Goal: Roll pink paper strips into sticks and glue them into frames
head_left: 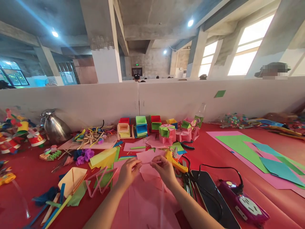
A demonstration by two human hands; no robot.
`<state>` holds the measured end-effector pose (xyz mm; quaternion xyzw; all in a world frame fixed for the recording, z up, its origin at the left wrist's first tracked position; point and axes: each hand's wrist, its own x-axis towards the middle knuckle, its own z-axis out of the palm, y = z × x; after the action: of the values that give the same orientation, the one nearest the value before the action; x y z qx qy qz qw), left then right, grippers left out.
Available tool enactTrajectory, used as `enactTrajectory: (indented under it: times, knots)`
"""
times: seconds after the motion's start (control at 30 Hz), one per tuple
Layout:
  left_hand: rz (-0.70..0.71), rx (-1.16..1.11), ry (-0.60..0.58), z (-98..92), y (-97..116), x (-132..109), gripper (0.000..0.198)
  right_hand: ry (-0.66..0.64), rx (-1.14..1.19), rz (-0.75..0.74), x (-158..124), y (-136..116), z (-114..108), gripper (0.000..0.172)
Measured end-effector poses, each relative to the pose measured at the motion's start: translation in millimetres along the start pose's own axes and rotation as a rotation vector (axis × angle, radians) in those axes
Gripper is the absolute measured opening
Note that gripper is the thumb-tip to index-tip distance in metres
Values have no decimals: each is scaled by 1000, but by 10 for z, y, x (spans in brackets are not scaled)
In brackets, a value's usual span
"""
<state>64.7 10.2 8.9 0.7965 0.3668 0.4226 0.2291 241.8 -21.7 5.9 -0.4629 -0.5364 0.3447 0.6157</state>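
Between my two hands a thin pink paper strip (pixel 146 163) is stretched level, above pink paper sheets (pixel 145 203). My left hand (pixel 131 169) pinches its left end with thumb and fingertips. At the other end, my right hand (pixel 164 169) pinches it the same way. Whether the strip is folded or rolled is too small to tell. Left of my left hand stands a zigzag frame of pink paper sticks (pixel 101 182). Just beyond my right hand lies a yellow glue gun (pixel 175 161).
Colourful folded-paper boxes (pixel 141 127) line the back by a white partition (pixel 105 100). A steel jug (pixel 55 127) stands left. To the right lie a dark phone (pixel 214 200), a purple power strip (pixel 247 203) with cables, and coloured sheets (pixel 233 143). Paper scraps and rolled sticks (pixel 58 210) litter the left.
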Motion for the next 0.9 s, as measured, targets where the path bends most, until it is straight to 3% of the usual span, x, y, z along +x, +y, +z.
enactTrajectory:
  times: [0.17, 0.57, 0.9]
  knots:
    - [-40, -48, -21, 15, -57, -14, 23, 27, -30, -4, -36, -16, 10, 20]
    - [-118, -41, -103, -32, -40, -16, 20, 4, -47, 193, -33, -6, -38, 15]
    - [-238, -159, -79, -48, -34, -22, 17, 37, -67, 271, -21, -38, -51, 16]
